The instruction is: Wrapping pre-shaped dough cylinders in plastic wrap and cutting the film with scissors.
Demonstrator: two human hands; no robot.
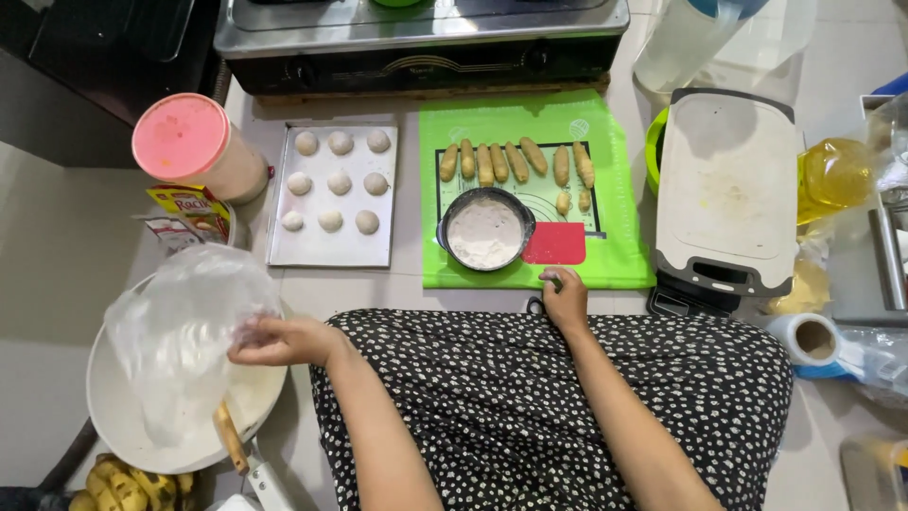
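A: What's the biggest thing by the green baking mat (619,189)?

B: The white cutting board (726,189), just right of the mat. Left of the mat lies a metal baking tray (378,248) carrying nine dough balls (339,182).

A: And at the lower left?

B: A wide white bowl (118,416), well left of the mat and nearer the person. A clear plastic sheet (184,336) drapes over it, and the left hand (279,341) is pinched shut on the sheet's right edge.

A: On the mat itself?

B: A row of long dough fingers (515,161) along the far side, then a round pan of flour (485,230) near its front edge, with a red scraper (555,244) touching the pan's right side.

A: The right hand (566,298)?

B: It rests at the mat's front edge, just below the scraper, fingers curled loosely together; I cannot tell if it grips anything.
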